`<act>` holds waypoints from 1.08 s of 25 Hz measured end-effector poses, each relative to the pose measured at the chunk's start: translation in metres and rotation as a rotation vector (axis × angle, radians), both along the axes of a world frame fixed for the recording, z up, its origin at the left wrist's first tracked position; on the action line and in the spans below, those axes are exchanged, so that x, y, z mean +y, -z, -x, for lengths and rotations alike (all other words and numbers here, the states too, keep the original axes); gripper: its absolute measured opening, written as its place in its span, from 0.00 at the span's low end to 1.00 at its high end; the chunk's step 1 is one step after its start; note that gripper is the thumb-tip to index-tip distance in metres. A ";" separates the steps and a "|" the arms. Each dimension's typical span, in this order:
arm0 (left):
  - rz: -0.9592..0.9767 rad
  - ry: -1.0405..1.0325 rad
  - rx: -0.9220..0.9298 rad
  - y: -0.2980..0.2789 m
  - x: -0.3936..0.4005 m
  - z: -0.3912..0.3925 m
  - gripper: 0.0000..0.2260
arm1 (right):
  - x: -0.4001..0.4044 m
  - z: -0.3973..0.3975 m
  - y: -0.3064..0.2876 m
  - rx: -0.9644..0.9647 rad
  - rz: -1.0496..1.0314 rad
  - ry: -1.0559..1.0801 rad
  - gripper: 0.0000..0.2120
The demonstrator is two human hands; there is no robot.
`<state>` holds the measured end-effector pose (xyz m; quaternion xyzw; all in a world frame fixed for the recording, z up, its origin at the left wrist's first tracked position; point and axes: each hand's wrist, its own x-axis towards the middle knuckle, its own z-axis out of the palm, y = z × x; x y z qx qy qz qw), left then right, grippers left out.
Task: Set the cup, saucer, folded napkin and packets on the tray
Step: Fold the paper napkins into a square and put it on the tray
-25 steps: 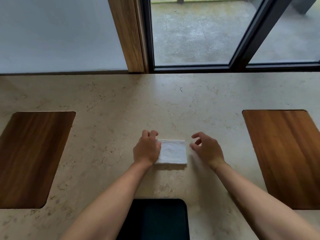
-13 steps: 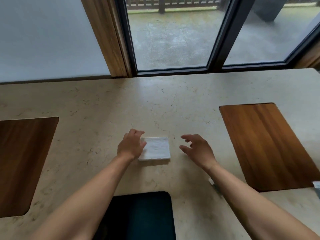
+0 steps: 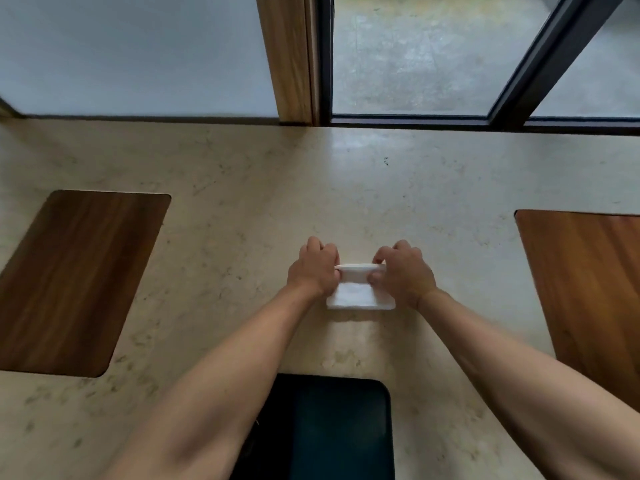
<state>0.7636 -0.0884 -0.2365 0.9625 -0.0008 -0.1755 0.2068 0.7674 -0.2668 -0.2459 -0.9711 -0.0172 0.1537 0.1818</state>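
Note:
A white napkin (image 3: 356,296) lies on the beige stone counter (image 3: 311,188) in front of me. Its far edge is lifted off the counter and curls toward me. My left hand (image 3: 313,271) pinches the left end of that raised edge. My right hand (image 3: 403,271) pinches the right end. The near half of the napkin stays flat on the stone. A dark tray (image 3: 332,427) sits at the near edge between my forearms, partly hidden by my left arm. No cup, saucer or packets are in view.
A dark wooden inlay (image 3: 76,282) is set into the counter at the left, and a lighter wooden one (image 3: 588,292) at the right. Behind the counter are a pale wall, a wooden post (image 3: 287,57) and dark-framed glass doors.
My right hand has moved left onto the napkin. Both hands have closed on its far edge and raised it. Before, the napkin lay flat with only my left hand on it.

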 end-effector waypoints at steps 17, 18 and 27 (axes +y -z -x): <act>0.560 -0.180 0.135 -0.079 0.040 0.086 0.05 | -0.001 0.118 -0.080 0.197 -0.960 0.594 0.09; 0.529 -0.163 0.137 -0.079 0.042 0.095 0.06 | 0.000 0.127 -0.080 0.200 -0.954 0.588 0.09; 0.181 0.056 0.298 -0.067 0.049 0.154 0.07 | 0.008 0.199 -0.058 0.212 -0.650 0.446 0.09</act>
